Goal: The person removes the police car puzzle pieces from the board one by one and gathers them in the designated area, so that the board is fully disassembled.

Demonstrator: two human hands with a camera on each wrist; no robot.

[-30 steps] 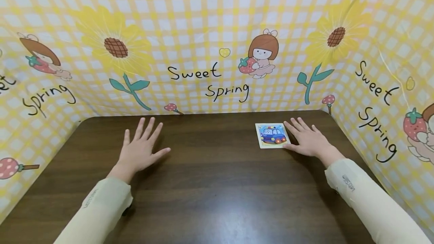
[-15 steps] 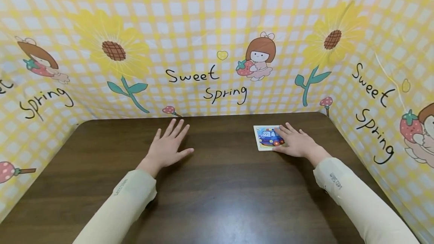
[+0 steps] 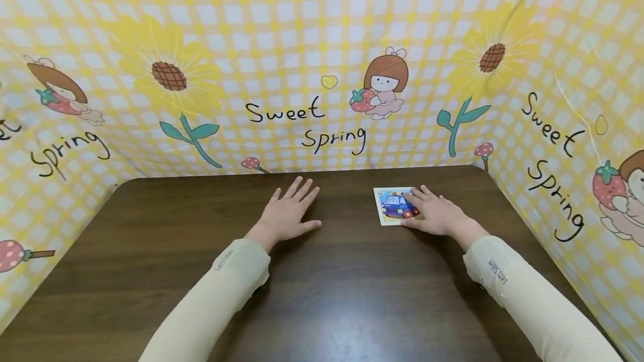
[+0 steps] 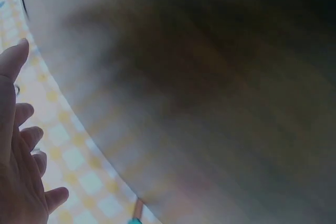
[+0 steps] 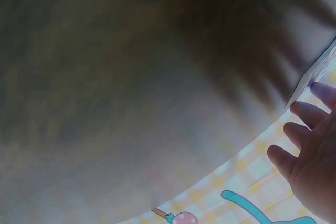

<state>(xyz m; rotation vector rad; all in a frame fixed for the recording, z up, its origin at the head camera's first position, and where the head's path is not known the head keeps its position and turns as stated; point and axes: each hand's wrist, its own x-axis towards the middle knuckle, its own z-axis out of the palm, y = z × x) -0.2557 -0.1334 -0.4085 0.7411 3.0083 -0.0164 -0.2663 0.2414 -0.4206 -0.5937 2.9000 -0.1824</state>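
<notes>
A square picture board (image 3: 388,206) with a white border and a blue cartoon police car printed on it lies flat on the dark wooden table (image 3: 347,272), right of centre. My right hand (image 3: 437,214) reaches over its right side, fingers extended, covering part of the car. In the right wrist view, the fingertips (image 5: 300,109) are right at the edge of the board (image 5: 311,76). Left of the board, my left hand (image 3: 284,218) is spread over the table with its thumb out and holds nothing. The left wrist view shows that hand (image 4: 21,156) with nothing between its fingers.
Behind the table and along both sides hangs a yellow checked cloth (image 3: 282,32) printed with sunflowers, girls and "Sweet Spring". The table's back edge (image 3: 347,171) runs just beyond the fingertips. A light glare marks the tabletop at the front.
My left hand has moved right across the table, towards the middle. My right hand has shifted left from beside the board onto its right part; the board has barely moved.
</notes>
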